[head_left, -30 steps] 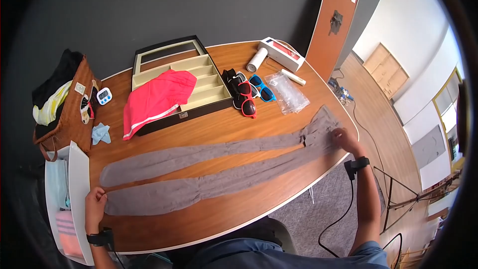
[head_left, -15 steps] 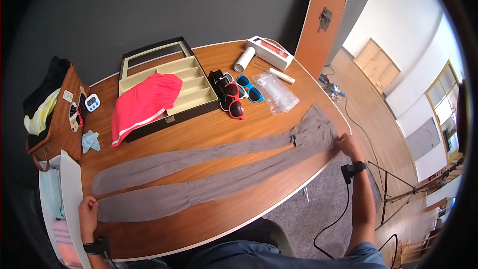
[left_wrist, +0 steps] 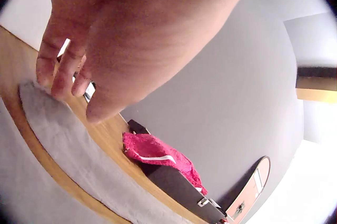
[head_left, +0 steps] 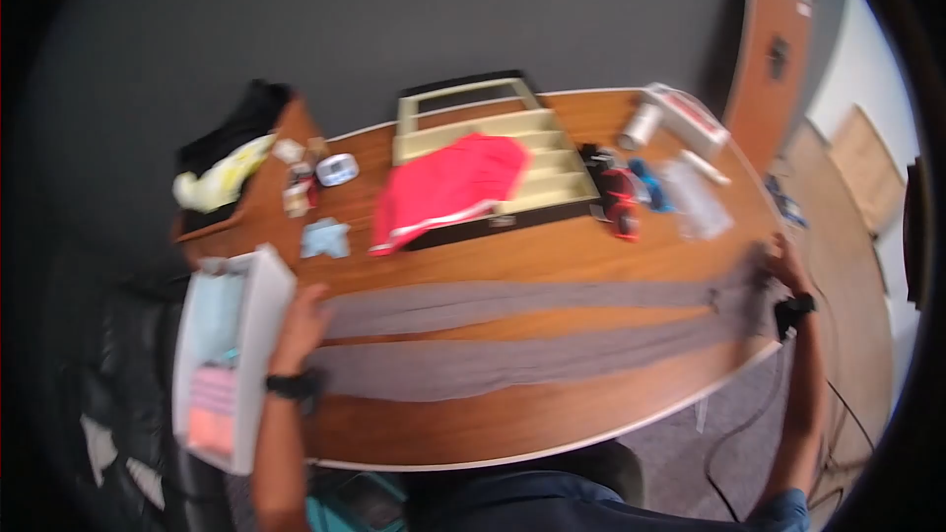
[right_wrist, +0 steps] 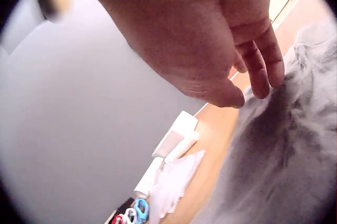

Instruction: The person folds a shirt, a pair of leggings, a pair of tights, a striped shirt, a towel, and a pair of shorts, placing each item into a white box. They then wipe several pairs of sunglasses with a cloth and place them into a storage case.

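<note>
A pair of grey tights (head_left: 532, 363) lies stretched flat across the wooden table (head_left: 493, 433), both legs side by side with a narrow gap between. At the toe end is my left hand (head_left: 304, 325), blurred in the head view. In the left wrist view its loosely bent fingers hang just above the toe of the far leg (left_wrist: 52, 116), with thumb and fingers apart. My right hand (head_left: 783, 264) is at the waist end. The right wrist view shows its fingertips right at the wrinkled waist fabric (right_wrist: 279, 145), the thumb apart from them.
Pink shorts (head_left: 453, 182) drape over a compartmented black case (head_left: 547, 212). Sunglasses (head_left: 621, 202), a clear plastic bag (head_left: 695, 199) and a white box (head_left: 685, 123) lie back right. A white bin (head_left: 281, 305), wicker basket (head_left: 286, 143), timer (head_left: 337, 169) and blue cloth (head_left: 325, 238) stand left.
My left hand has let go of the near leg's toe and moved to the far leg's toe. The right hand has shifted toward the far side of the waist. The head view has swung left.
</note>
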{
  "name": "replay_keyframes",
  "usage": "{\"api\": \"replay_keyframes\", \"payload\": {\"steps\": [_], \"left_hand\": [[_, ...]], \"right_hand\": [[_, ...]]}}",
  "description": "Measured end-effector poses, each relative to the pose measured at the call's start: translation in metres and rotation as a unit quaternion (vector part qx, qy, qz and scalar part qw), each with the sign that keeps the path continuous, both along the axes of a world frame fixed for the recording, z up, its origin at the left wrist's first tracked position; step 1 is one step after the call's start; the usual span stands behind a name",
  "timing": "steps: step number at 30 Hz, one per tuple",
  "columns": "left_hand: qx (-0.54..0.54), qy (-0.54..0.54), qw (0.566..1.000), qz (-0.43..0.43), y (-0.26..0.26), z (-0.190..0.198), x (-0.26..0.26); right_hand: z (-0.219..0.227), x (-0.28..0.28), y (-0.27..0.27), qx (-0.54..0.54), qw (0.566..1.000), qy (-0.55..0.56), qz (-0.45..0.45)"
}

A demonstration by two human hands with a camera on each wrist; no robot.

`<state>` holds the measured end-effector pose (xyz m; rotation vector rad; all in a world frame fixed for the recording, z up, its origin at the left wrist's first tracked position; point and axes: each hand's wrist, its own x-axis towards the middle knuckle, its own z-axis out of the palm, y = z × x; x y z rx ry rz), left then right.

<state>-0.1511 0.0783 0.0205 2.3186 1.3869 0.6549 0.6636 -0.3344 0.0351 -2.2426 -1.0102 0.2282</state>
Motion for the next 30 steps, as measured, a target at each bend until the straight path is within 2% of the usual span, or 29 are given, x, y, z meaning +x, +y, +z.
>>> {"api": "replay_keyframes", "payload": {"steps": [1, 2, 3, 4, 6, 7, 9, 10, 11, 12, 14, 16, 18, 21, 24, 27, 30], "left_hand": [[0.008, -0.018, 0.999, -0.040, 0.019, -0.030, -0.009], [-0.005, 0.089, 0.994, -0.056, 0.009, 0.003, 0.012], [-0.042, 0.075, 0.996, -0.027, -0.001, 0.019, 0.026], [-0.041, 0.076, 0.996, -0.017, 0.000, 0.021, 0.026], [-0.153, 0.072, 0.986, -0.005, 0.002, 0.017, 0.027], [-0.113, 0.066, 0.991, -0.014, 0.001, 0.015, 0.025], [-0.108, 0.038, 0.993, -0.023, 0.005, 0.005, 0.013], [-0.103, 0.013, 0.994, -0.028, 0.008, -0.002, 0.013], [-0.113, 0.021, 0.993, -0.008, 0.006, 0.001, 0.016], [-0.122, 0.032, 0.992, 0.014, 0.002, 0.011, 0.017], [-0.068, 0.052, 0.996, -0.002, -0.001, 0.017, 0.016], [-0.030, 0.064, 0.997, -0.011, 0.008, 0.011, 0.003], [0.007, 0.079, 0.997, -0.013, 0.007, 0.013, 0.004], [0.118, 0.015, 0.991, 0.068, -0.002, 0.026, 0.004], [0.072, -0.032, 0.995, 0.068, -0.016, 0.030, 0.001], [0.086, -0.044, 0.994, 0.054, -0.025, 0.031, -0.009], [0.131, -0.133, 0.980, 0.065, -0.038, 0.033, -0.010]], "right_hand": [[-0.052, 0.062, -0.015, -0.007, 0.995, -0.101, 0.003], [-0.055, 0.068, -0.016, -0.045, 0.979, -0.197, 0.016], [-0.026, 0.041, -0.006, -0.105, 0.991, -0.072, -0.040], [-0.023, 0.037, -0.005, -0.096, 0.993, -0.041, -0.062], [-0.024, 0.045, -0.005, -0.102, 0.993, 0.037, -0.047], [-0.034, 0.047, 0.000, -0.102, 0.993, 0.036, -0.048], [-0.034, 0.048, -0.009, -0.039, 0.998, -0.002, 0.043], [-0.005, 0.019, -0.006, -0.096, 0.992, 0.038, -0.071], [0.020, -0.012, 0.002, -0.095, 0.991, 0.065, -0.074], [0.005, 0.005, -0.011, -0.019, 0.999, -0.029, -0.003], [0.012, 0.006, -0.015, 0.022, 0.993, 0.103, -0.051], [0.026, -0.008, -0.018, 0.098, 0.984, 0.136, -0.064], [0.043, -0.028, -0.019, 0.112, 0.980, 0.132, -0.098], [0.042, -0.025, -0.031, 0.160, 0.970, 0.161, -0.086], [0.030, -0.021, -0.045, 0.131, 0.972, 0.186, -0.053], [0.027, -0.026, -0.048, 0.150, 0.960, 0.227, -0.066], [0.014, -0.008, -0.060, 0.261, 0.936, 0.222, -0.079]]}}
